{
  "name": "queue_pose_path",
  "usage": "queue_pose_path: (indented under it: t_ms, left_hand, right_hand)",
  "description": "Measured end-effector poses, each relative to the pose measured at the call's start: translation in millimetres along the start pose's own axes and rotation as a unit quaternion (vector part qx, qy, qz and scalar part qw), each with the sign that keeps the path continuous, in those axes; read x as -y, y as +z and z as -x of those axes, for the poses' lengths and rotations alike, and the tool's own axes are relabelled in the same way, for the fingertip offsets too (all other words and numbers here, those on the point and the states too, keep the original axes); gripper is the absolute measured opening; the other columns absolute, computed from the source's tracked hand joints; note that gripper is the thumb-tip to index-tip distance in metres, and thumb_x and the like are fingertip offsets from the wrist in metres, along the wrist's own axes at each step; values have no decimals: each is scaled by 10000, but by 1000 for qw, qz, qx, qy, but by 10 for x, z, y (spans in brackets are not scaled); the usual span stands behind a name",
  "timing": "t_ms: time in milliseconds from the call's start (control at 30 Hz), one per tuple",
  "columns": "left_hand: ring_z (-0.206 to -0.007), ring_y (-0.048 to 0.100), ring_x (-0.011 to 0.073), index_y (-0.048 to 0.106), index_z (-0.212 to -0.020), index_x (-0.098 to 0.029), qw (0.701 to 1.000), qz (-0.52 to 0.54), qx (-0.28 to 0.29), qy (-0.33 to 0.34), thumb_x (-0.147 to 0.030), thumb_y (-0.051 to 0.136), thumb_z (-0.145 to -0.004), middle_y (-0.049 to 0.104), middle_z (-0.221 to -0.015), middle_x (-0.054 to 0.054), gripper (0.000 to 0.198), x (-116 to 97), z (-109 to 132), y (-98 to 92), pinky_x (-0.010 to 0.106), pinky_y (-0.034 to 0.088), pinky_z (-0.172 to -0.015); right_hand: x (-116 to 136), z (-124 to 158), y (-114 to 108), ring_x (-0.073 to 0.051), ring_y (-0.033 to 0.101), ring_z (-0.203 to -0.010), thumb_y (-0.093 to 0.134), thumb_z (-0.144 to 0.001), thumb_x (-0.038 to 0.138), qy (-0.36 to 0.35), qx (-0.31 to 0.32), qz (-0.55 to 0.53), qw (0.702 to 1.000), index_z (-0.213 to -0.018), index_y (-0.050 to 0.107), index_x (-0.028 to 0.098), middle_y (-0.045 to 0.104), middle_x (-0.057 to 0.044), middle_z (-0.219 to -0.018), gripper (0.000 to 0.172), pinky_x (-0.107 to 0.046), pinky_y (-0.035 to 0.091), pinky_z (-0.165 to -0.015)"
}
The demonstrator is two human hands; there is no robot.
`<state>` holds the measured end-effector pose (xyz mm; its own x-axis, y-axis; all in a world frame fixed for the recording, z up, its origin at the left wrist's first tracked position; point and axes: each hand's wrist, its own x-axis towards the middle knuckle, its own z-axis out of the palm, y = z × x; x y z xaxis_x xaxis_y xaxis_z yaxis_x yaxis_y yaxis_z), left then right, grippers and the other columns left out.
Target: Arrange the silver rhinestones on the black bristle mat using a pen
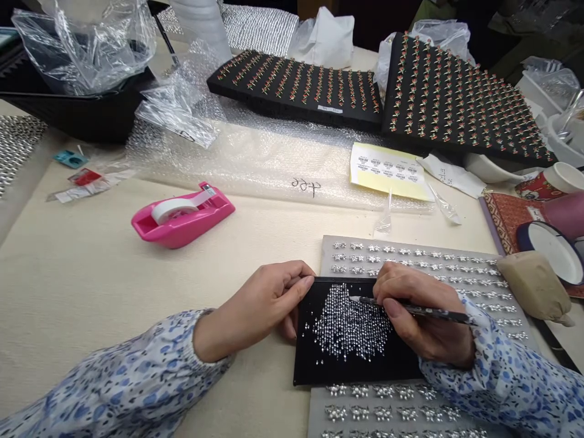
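Note:
A black tray (314, 365) covered with many small shiny stones (351, 325) lies across a grey board (465, 274) set with rows of silver star-shaped pieces. My left hand (262, 304) grips the tray's upper left corner, thumb on top and fingers partly hidden beneath the edge. Over the tray's right side, my right hand (420, 310) is closed round a dark pen-like tool (438, 312). Its pale tip touches or hovers just above the upper part of the stones; which of the two is unclear.
A pink tape dispenser (196, 222) stands left of centre. Bubble wrap (255, 158) crosses the table behind it. Two black foam boards (292, 106) with red-and-gold pieces stand at the back. A beige lump (533, 286), a yellow label sheet (387, 188) and a paper cup (563, 179) are on the right.

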<state>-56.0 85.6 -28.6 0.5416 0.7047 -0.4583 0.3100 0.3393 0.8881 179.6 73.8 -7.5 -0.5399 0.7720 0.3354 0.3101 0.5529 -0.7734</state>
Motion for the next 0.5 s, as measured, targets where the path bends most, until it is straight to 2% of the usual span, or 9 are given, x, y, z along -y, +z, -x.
queue_pose_path:
  t_ms: [100, 167, 233, 300, 367, 500]
  left_hand:
    - [-445, 613, 118, 496, -880, -155, 1000, 1, 3, 1, -380, 403, -912, 607, -585, -9, 245, -4, 3, 1, 147, 463, -391]
    - [-442, 612, 117, 495, -873, -155, 1000, 4, 5, 0, -378, 406, -910, 608, -583, -8, 244, -1, 2, -1, 144, 461, -388]
    - [-439, 610, 115, 496, -872, -154, 1000, 5, 6, 3, -378, 409, -909, 605, -575, -11, 243, 6, -1, -2, 140, 458, -385]
    - [-438, 610, 112, 499, -875, -155, 1000, 8, 6, 3, -379, 412, -909, 604, -577, -13, 243, 10, -2, -2, 136, 456, -385]
    - [-439, 611, 109, 501, -878, -155, 1000, 9, 6, 1, -377, 415, -909, 604, -579, -15, 240, 8, 0, -1, 132, 455, -387]
    - [-436, 612, 108, 504, -885, -154, 1000, 11, 7, -3, -371, 419, -908, 608, -582, -14, 234, -5, 14, -3, 123, 453, -381]
  right_hand:
    - [-11, 14, 11, -136, 536, -641, 475, -742, 34, -4, -39, -31, 999, -843, 559, 161, 576, -36, -707, 183, -339, 464, -575]
    - [-26, 12, 10, -141, 551, -655, 467, -757, 45, -2, -103, -35, 994, -869, 573, 171, 581, -31, -718, 199, -342, 468, -586]
    - [-49, -5, -1, -145, 563, -677, 473, -773, 64, 16, -167, 0, 986, -869, 585, 184, 582, -24, -723, 190, -332, 463, -591]
    - [-78, -30, -20, -142, 566, -686, 489, -785, 88, 46, -202, 58, 977, -838, 593, 192, 584, -17, -721, 157, -317, 456, -592]
    - [-109, -50, -37, -133, 564, -674, 505, -792, 112, 71, -206, 99, 971, -816, 597, 191, 590, -13, -723, 124, -305, 454, -589]
    - [-152, -58, -48, -122, 559, -649, 515, -801, 143, 98, -176, 101, 974, -816, 597, 177, 594, -14, -727, 90, -294, 453, -582]
